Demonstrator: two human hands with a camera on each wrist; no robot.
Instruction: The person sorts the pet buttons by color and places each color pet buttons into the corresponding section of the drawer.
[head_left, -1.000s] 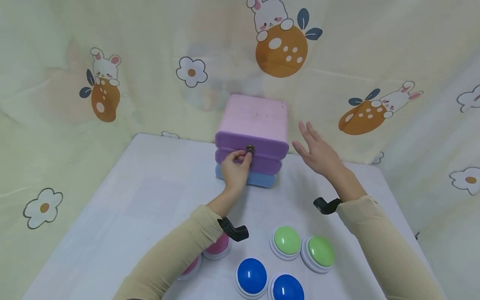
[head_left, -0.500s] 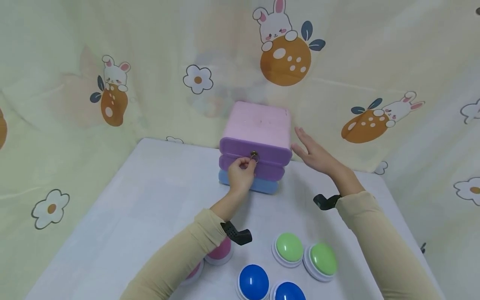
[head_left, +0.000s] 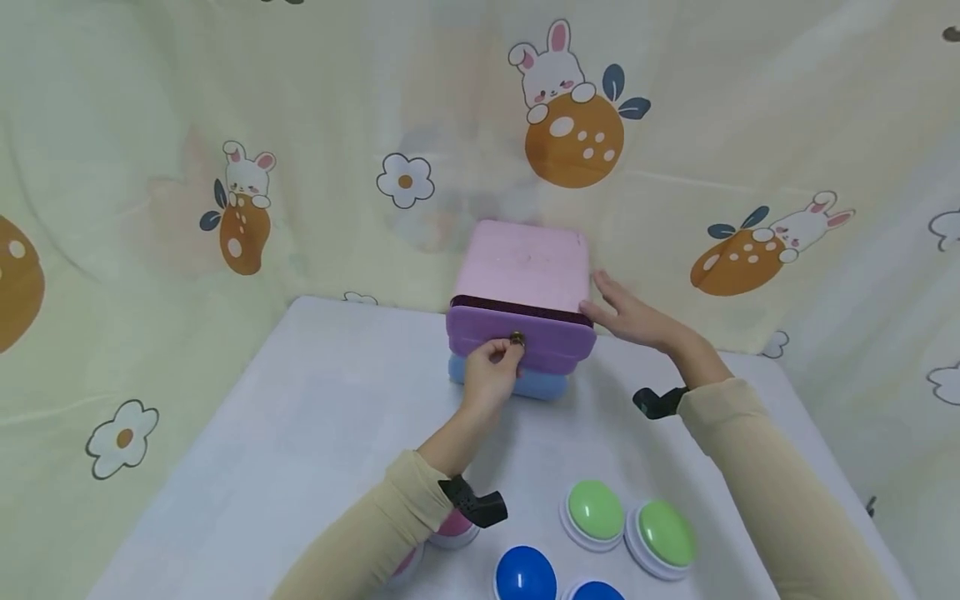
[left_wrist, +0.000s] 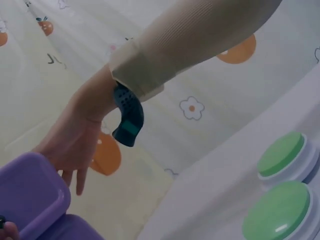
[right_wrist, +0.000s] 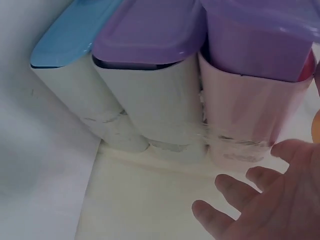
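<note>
A small chest of stacked drawers stands at the back of the table, its top shell (head_left: 528,262) pink. My left hand (head_left: 491,379) pinches the small brass-coloured knob (head_left: 517,337) on the purple top drawer (head_left: 558,339). That drawer sits partly pulled out, a dark gap showing behind its front; the right wrist view shows its side wall out of the pink casing (right_wrist: 245,107). Below are a second purple drawer (right_wrist: 150,32) and a blue one (head_left: 542,385). My right hand (head_left: 633,321) is held with fingers extended at the chest's right side, thumb close to the shell's front corner.
Nearer me on the white table (head_left: 337,375) are domed push buttons: two green, one at the left (head_left: 595,510) and one at the right (head_left: 666,533), two blue (head_left: 527,575), and pink ones (head_left: 454,527) partly under my left sleeve. A printed curtain (head_left: 330,208) hangs behind the chest.
The top drawer has come forward out of its casing, drawn by my left hand at the knob. My right hand has moved in closer to the chest's side. The head view has shifted slightly.
</note>
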